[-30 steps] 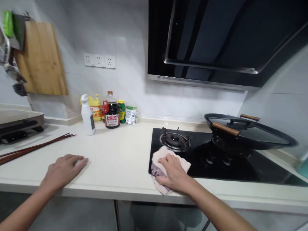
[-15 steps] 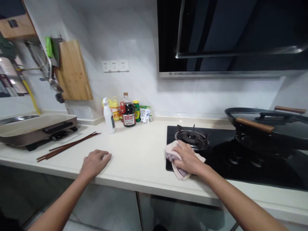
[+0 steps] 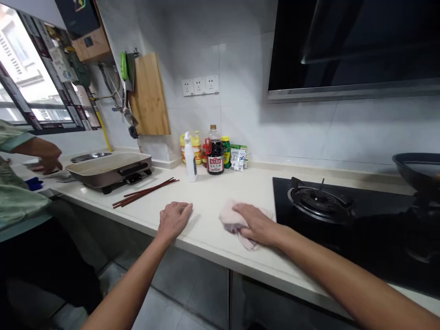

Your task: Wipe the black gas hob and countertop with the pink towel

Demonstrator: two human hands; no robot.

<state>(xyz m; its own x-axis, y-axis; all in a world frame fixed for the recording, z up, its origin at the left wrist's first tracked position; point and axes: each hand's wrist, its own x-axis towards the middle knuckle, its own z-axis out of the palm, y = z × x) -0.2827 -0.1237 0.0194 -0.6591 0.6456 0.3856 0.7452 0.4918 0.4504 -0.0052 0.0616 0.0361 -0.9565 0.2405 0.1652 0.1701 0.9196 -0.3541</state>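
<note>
My right hand (image 3: 256, 223) presses a pale pink cloth (image 3: 231, 215) onto the white countertop (image 3: 206, 197), left of the black gas stove (image 3: 374, 215). Motion blurs the cloth and the fingers over it. Near the counter's front edge rests my left hand (image 3: 174, 219), holding nothing, its thumb apart from the loosely bent fingers. Several brown chopsticks (image 3: 146, 192) lie beyond it to the left. Behind the hands stand a white spray bottle (image 3: 190, 159) and a soy sauce bottle (image 3: 215, 156).
A rectangular electric pan (image 3: 110, 172) sits on the left of the counter. At far left another person's hand (image 3: 48, 158) hovers by the counter. A burner (image 3: 318, 199) and a dark wok (image 3: 417, 172) are on the right. A range hood (image 3: 357, 50) hangs above the stove.
My right hand has moved the cloth left, off the stove's edge onto the countertop. The view has turned left, bringing the other person and the window into sight. My left hand still rests on the counter.
</note>
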